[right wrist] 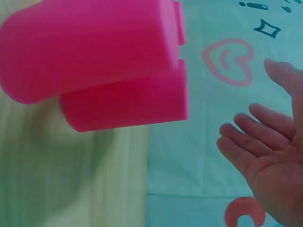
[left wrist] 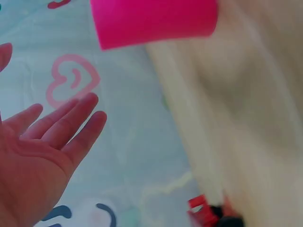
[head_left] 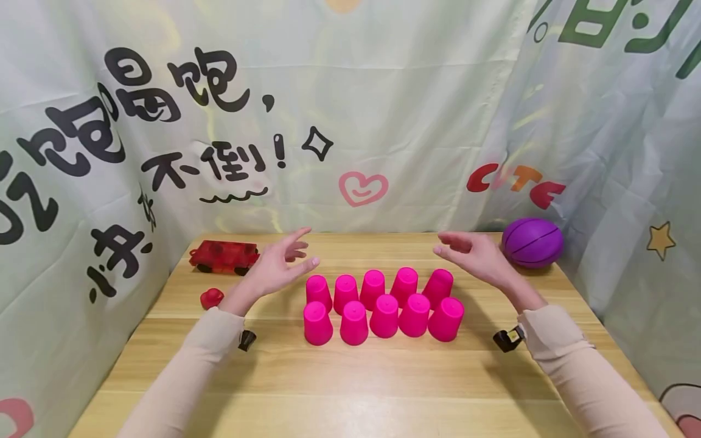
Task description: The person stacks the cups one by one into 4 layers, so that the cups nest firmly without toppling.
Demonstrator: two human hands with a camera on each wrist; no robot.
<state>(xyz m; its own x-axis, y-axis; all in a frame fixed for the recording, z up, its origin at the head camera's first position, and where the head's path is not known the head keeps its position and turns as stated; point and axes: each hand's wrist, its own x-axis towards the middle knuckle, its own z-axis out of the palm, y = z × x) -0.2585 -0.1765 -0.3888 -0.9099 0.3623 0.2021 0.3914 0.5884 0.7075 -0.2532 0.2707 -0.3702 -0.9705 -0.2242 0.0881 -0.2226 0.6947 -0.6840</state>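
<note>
Several bright pink cups [head_left: 354, 323] stand upside down in two rows across the middle of the table. To their upper left my left hand [head_left: 280, 261] is held in the air, fingers spread loosely and nothing in its grasp. My right hand [head_left: 475, 255] hovers at the upper right of the rows, also holding nothing. In the left wrist view the relaxed left fingers [left wrist: 71, 123] are apart from a pink cup [left wrist: 154, 21]. The right wrist view shows the right palm [right wrist: 279, 175] facing the pink cups [right wrist: 90, 47], with space between.
A red toy vehicle [head_left: 226, 257] is at the back left, partly behind the left hand. A small red object [head_left: 212, 298] lies in front of it. At the back right corner sits a purple ball [head_left: 532, 243]. Printed cloth [head_left: 427, 121] hangs behind the wooden table [head_left: 361, 389].
</note>
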